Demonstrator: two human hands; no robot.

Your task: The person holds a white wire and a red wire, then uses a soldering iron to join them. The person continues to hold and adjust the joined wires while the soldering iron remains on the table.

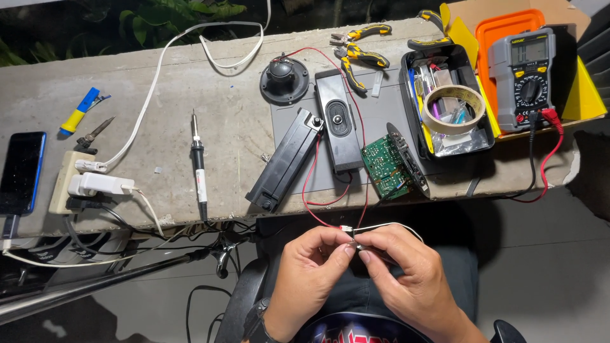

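Note:
My left hand (310,274) and my right hand (406,273) meet over my lap, below the concrete ledge (190,114). Both pinch a small connector (351,236) where a red wire (310,184) and a white wire (394,225) join. The red wire runs up to a black speaker panel (337,121) and a round black speaker (284,79). A green circuit board (384,166) and a long black housing (284,160) lie just above my hands.
A soldering iron (199,166) lies left of the housing. Further left are a power strip (71,181) with plugs, a phone (22,171) and a small screwdriver (79,112). Pliers (359,54), a black parts tray (406,95) with tape roll (454,108), and a multimeter (526,76) sit right.

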